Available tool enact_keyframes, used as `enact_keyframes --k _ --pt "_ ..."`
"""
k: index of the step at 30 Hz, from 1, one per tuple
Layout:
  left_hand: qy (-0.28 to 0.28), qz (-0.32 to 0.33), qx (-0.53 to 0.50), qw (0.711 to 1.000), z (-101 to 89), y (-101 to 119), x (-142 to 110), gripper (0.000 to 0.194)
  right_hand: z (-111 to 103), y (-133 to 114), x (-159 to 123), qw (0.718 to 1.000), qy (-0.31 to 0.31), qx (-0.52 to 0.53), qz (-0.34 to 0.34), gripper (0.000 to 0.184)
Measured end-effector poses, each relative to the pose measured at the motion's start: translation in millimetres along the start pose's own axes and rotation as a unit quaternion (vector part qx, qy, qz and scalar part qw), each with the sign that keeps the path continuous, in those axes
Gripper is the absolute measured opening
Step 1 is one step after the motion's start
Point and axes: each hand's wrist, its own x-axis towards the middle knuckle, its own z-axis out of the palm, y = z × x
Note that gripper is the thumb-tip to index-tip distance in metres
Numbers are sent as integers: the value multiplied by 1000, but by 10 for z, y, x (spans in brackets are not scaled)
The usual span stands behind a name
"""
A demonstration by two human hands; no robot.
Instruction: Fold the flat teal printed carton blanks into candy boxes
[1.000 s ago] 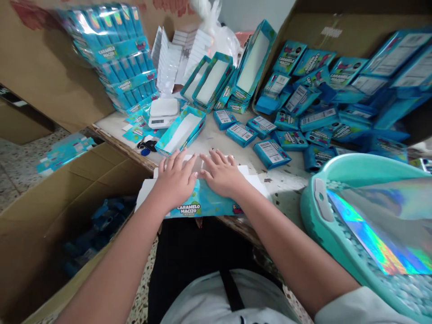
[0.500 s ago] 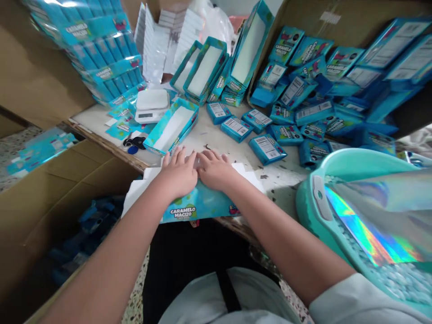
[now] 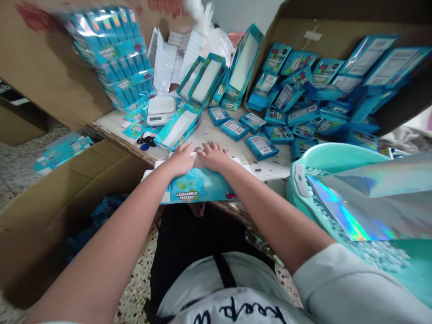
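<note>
In front of me at the table's near edge lies a partly unfolded blue cardboard box blank (image 3: 202, 186) printed "Caramelo Macizo", with white flaps showing at its sides. My left hand (image 3: 182, 160) presses on its back part, fingers stretched out. Beside it, my right hand (image 3: 213, 158) rests on the same cardboard with its fingers spread. A small gap parts the two hands. Just beyond the left fingertips stands an open blue tray box (image 3: 178, 128) with a white inside. Some of the blank is hidden under my hands and forearms.
Several small blue candy boxes (image 3: 261, 146) lie on the table, before a large carton (image 3: 303, 22) of more boxes. A white scale (image 3: 161, 110) and keys (image 3: 148, 141) sit at left. A turquoise tub (image 3: 297, 198) of candies stands right; an open carton (image 3: 81, 173) is below left.
My hands have moved slightly apart on the cardboard; earlier their thumbs were nearly touching. The camera view has shifted, so the surroundings sit differently in the picture.
</note>
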Motion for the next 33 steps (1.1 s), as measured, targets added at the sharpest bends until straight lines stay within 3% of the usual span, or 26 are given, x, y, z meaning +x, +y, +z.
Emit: enact_keyframes --k 4,8,10,13,17,26,33 --pt "36 24 23 999 -248 90 -85 58 -346 -148 -212 999 10 -22 -35 53" --pt "107 82 57 989 -463 350 -632 60 -636 -223 -943 988 79 -44 -124 49" --pt "192 80 72 976 -405 453 -1000 59 -584 -166 -1327 977 129 -56 -160 52" --pt "202 62 99 972 -158 494 -1399 59 -315 -39 -1636 978 129 -54 -157 63" --pt "176 57 122 975 39 420 -1426 59 -73 12 -1553 972 157 -70 -161 58" --pt "99 36 55 993 -124 262 -846 54 -135 -1 -953 975 159 -52 -146 54" --pt "134 29 28 990 -103 282 -730 45 -7 54 -767 966 200 -42 -160 47"
